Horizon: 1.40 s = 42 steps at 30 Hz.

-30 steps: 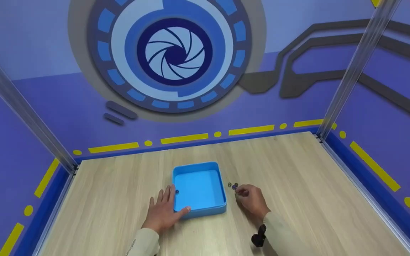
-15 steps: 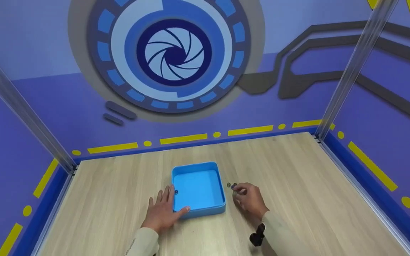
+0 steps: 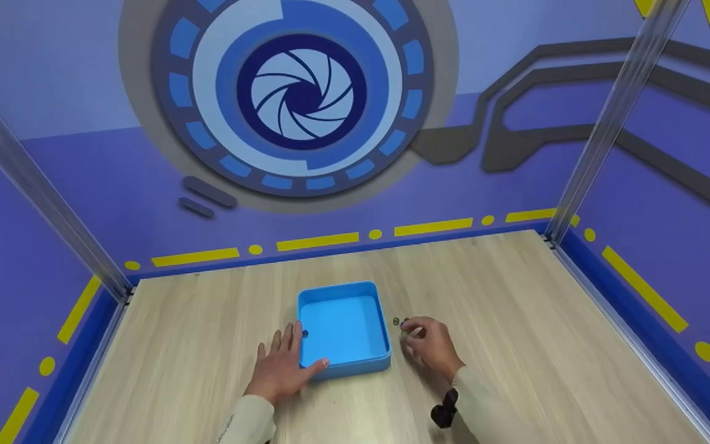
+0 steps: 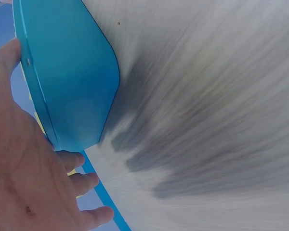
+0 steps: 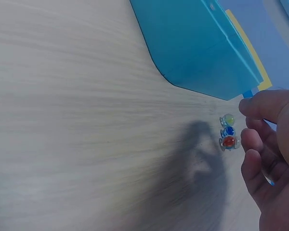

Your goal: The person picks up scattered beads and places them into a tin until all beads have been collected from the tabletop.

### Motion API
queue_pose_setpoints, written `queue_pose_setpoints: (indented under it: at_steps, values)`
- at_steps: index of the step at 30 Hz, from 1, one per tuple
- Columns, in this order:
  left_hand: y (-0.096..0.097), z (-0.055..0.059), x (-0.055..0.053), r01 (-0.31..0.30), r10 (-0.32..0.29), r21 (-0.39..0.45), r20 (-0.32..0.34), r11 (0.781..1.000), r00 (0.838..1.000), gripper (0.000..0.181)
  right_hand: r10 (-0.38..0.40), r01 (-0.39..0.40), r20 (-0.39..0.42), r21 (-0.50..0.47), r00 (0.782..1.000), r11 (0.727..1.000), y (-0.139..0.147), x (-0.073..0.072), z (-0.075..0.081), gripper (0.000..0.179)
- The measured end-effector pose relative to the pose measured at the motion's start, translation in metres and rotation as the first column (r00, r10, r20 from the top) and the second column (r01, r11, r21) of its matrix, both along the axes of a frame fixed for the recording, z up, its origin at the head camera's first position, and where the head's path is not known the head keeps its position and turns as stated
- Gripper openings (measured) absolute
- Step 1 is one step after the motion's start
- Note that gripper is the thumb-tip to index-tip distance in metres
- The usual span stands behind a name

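Observation:
A square blue tray holds one dark marble by its left wall. My left hand rests at the tray's near left corner, fingers spread along the left side and thumb over the front rim. Right of the tray, my right hand is low over the table with fingers bent, its fingertips right at a small group of marbles. In the right wrist view these are a yellow-green marble, a blue marble and a red marble. I cannot tell whether the right fingers hold anything.
The wooden table meets a purple-blue back wall with yellow marks. Metal posts stand at the left and right corners. A small black device sits on my right wrist.
My right hand has crept slightly left, and its fingertips now cover more of the blue marble in the head view. My left hand and the tray stay put.

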<state>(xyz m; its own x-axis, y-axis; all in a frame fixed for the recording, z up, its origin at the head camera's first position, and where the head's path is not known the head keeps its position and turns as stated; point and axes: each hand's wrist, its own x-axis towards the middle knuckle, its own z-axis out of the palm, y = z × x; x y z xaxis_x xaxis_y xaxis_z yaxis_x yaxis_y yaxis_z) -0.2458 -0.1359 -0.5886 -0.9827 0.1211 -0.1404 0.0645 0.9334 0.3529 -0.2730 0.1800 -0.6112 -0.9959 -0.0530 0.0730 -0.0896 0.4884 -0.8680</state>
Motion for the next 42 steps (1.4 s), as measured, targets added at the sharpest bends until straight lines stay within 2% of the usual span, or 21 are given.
queue_pose_setpoints:
  at_steps: [10, 23, 32, 42]
  values:
    - [0.0, 0.001, 0.0, 0.001, -0.001, 0.0, 0.002, 1.0, 1.0, 0.105, 0.004, -0.003, -0.055, 0.011, 0.998, 1.0, -0.003, -0.002, 0.001, 0.018]
    - [0.0, 0.002, 0.0, -0.004, 0.004, 0.003, 0.019, 1.0, 1.0, 0.106, 0.008, -0.009, -0.053, -0.021, 0.999, 1.0, -0.007, 0.001, 0.008, 0.016]
    - [0.0, 0.001, 0.0, -0.002, 0.002, 0.005, -0.01, 1.0, 1.0, 0.103, 0.007, -0.008, -0.054, -0.024, 0.999, 1.0, -0.008, 0.0, 0.007, 0.018]
    - [0.0, 0.0, 0.0, 0.003, -0.003, 0.006, -0.007, 1.0, 1.0, 0.104, 0.018, -0.02, -0.076, -0.024, 0.997, 0.999, -0.011, -0.001, 0.01, 0.018]
